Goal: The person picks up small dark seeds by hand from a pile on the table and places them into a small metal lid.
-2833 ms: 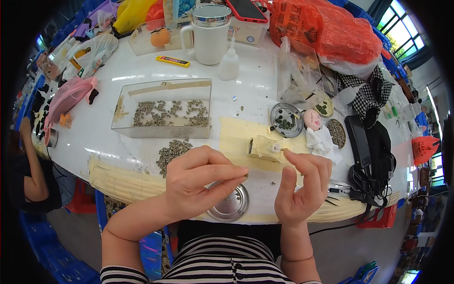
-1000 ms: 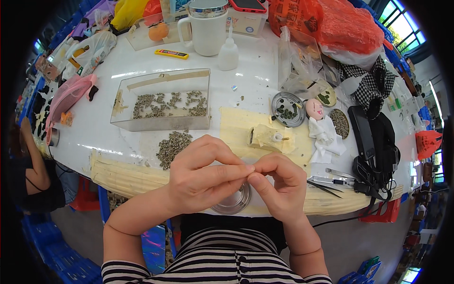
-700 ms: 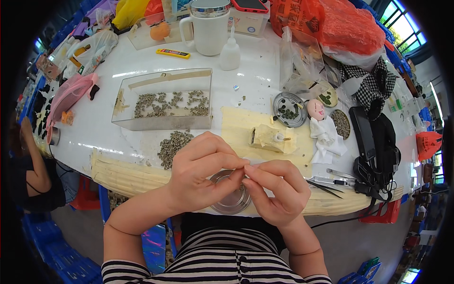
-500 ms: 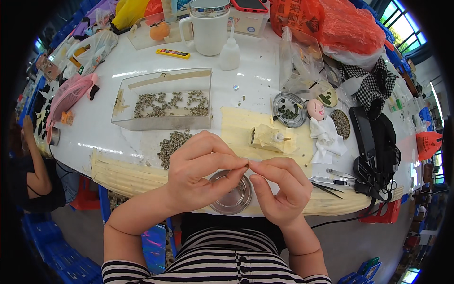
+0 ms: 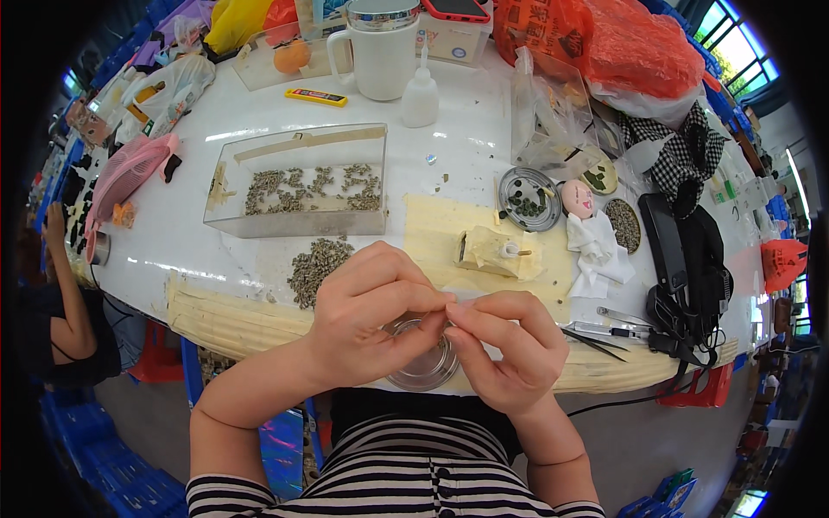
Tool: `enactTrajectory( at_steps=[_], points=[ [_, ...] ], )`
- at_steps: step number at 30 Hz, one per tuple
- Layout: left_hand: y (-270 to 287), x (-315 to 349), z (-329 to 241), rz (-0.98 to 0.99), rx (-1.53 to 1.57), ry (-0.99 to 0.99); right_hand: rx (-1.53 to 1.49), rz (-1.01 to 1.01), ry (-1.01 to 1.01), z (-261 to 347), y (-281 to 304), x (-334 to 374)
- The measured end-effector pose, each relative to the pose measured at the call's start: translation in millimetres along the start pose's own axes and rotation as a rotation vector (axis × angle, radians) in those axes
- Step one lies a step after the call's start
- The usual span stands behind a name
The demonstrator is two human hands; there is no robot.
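My left hand (image 5: 367, 318) and my right hand (image 5: 515, 352) meet fingertip to fingertip above a small round dish (image 5: 425, 380) at the table's front edge. Thumb and fingers of each are pinched closed. Whatever sits between the tips is too small or too covered to name. The left hand partly hides the dish. Just beyond that hand lies a heap of small grey-brown pieces (image 5: 316, 270). Farther off, a clear rectangular box (image 5: 294, 228) holds more such pieces. A tape-wrapped block (image 5: 485, 253) with a short peg rests on yellowish paper past my right hand.
On the right are a round tray (image 5: 528, 226) of dark bits, crumpled white tissue (image 5: 596, 255), tweezers (image 5: 594, 344) and a black strapped device (image 5: 691, 276). A white mug (image 5: 384, 65) and squeeze bottle (image 5: 420, 99) stand at the back. At far left, a person's arm (image 5: 71, 289) shows.
My right fingers and thumb have drawn in closer against my left fingertips. The left hand has shifted slightly right. The other person's arm at far left has moved a little upward.
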State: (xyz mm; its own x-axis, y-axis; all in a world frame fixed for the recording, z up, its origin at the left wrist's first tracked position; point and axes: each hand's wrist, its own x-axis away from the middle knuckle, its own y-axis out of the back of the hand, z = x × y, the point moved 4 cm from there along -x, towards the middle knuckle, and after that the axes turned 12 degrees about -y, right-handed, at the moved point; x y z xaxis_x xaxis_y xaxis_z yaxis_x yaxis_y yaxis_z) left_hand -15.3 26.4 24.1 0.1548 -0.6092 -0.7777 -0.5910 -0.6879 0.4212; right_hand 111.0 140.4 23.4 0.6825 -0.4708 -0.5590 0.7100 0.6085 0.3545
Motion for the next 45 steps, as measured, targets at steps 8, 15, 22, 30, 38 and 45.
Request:
enactTrajectory(
  at_steps=[8, 15, 22, 30, 38, 45],
  points=[
    [3, -1, -2, -0.025, 0.017, -0.028, -0.051, 0.060, -0.159, -8, -1, -4],
    [-1, -2, -2, -0.042, -0.034, -0.066, -0.098, 0.040, -0.170, -10, 2, -2],
    [1, 0, 0, -0.023, -0.009, 0.012, 0.085, -0.042, 0.053, 2, -1, 1],
    [2, -1, 0, -0.019, 0.034, -0.023, -0.130, 0.103, -0.229, -12, -4, -2],
    [2, -1, -2, -0.025, 0.003, -0.015, -0.156, 0.092, -0.247, -13, 0, -2],
    [2, -1, -3, 0.010, -0.038, -0.088, -0.410, 0.162, -0.446, -23, -4, 1]
  ],
)
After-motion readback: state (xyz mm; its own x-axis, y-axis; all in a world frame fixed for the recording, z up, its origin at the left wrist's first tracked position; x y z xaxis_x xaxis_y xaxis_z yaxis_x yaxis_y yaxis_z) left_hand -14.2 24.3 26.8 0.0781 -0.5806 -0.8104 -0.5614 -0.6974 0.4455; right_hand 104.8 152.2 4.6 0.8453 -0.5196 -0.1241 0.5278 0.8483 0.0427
